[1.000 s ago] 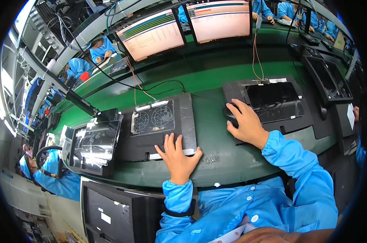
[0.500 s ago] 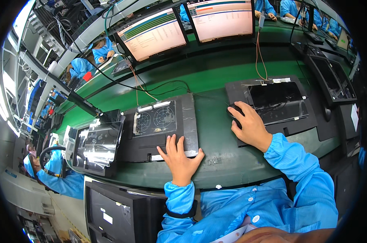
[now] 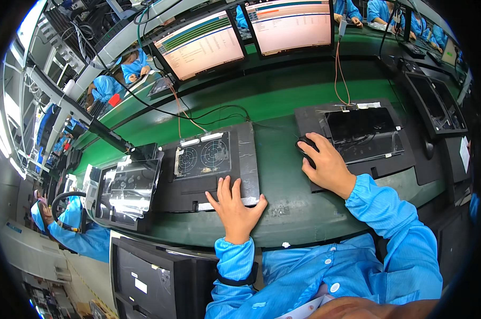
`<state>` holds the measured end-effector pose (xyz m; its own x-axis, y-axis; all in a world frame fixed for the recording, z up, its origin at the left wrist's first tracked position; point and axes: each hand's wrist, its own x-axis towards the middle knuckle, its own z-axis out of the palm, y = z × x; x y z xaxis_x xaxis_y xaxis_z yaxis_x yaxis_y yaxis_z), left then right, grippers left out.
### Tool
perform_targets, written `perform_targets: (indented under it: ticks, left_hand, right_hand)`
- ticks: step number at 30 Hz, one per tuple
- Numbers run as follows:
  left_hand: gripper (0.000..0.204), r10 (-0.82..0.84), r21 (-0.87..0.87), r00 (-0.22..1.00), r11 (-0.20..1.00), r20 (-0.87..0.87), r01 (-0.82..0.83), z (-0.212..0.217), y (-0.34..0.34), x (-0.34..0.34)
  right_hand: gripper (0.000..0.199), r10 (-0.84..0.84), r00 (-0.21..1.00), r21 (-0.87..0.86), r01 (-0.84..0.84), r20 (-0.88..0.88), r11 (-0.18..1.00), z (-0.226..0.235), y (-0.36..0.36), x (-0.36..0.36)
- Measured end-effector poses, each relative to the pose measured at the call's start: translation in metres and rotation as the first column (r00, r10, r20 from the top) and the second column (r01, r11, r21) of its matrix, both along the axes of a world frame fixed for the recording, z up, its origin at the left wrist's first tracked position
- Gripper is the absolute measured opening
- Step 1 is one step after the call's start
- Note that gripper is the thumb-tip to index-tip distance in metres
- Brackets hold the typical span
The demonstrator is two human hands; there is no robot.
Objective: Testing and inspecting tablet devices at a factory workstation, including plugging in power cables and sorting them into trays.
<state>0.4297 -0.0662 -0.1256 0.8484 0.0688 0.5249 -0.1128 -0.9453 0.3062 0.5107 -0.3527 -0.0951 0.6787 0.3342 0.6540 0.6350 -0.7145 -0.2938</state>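
My right hand (image 3: 325,164) is wrapped over a black computer mouse (image 3: 307,150), at the left edge of a black foam tray (image 3: 310,123). In that tray lies a dark flat display panel (image 3: 362,127) under clear film, with a thin cable running up from it. My left hand (image 3: 234,208) lies flat with fingers spread on the near edge of another black tray (image 3: 248,154). Beyond its fingertips, that tray carries a dark panel with two circular target patterns (image 3: 203,156), wired at its far edge.
Two lit monitors (image 3: 200,40) stand at the back of the green bench (image 3: 283,95). On the left a tilted, film-covered panel (image 3: 126,189) sits below a black flexible hose (image 3: 105,130). Black frames (image 3: 434,103) stand at the right. Co-workers in blue (image 3: 73,234) are around.
My right hand and the mouse have shifted very slightly to the left. My left hand stays in place.
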Motion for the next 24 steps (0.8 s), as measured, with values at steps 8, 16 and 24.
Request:
perform_targets:
  ticks: [8, 16, 24]
  left_hand:
    - [0.075, 0.011, 0.019, 1.000, 1.000, -0.014, -0.011, 0.002, 0.001, -0.002]
    - [0.074, 0.017, 0.054, 0.999, 0.998, -0.046, -0.015, -0.001, 0.000, -0.001]
    - [0.075, 0.030, 0.071, 0.997, 0.997, -0.069, -0.025, -0.004, 0.002, 0.000]
  right_hand:
    - [0.045, 0.028, 1.000, 0.005, -0.028, 0.009, 1.000, -0.006, 0.000, 0.003]
    - [0.055, 0.001, 0.983, 0.190, -0.037, 0.185, 0.981, 0.035, -0.019, -0.003]
    - [0.024, -0.626, 0.707, 0.249, 0.575, 0.329, 0.780, 0.118, -0.266, 0.050]
